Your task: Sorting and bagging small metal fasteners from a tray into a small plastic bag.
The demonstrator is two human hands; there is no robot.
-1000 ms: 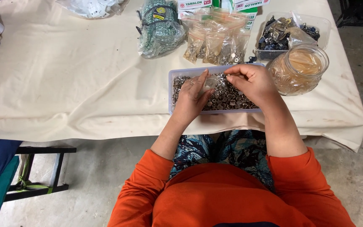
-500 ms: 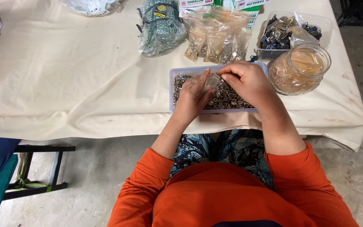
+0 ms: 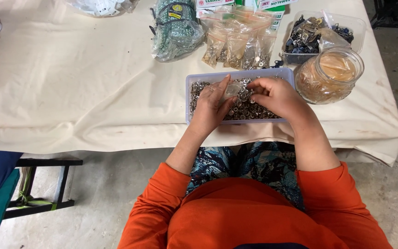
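A shallow clear plastic tray (image 3: 194,79) full of small silver and dark metal fasteners sits near the table's front edge. My left hand (image 3: 212,105) rests over the tray's left half and holds a small clear plastic bag (image 3: 232,90) between thumb and fingers. My right hand (image 3: 275,94) is over the tray's middle, its fingertips pinched at the bag's opening on small fasteners. The fasteners under both hands are hidden.
A round clear jar (image 3: 329,76) of tan rubber bands stands right of the tray. Behind it are a clear box of dark metal parts (image 3: 321,32), several small bags of fasteners (image 3: 238,44) and a green bundle (image 3: 177,28). A cream cloth (image 3: 84,78) covers the table.
Both hands have stayed over the tray; the right hand's fingers shifted slightly toward the small bag held by the left hand.
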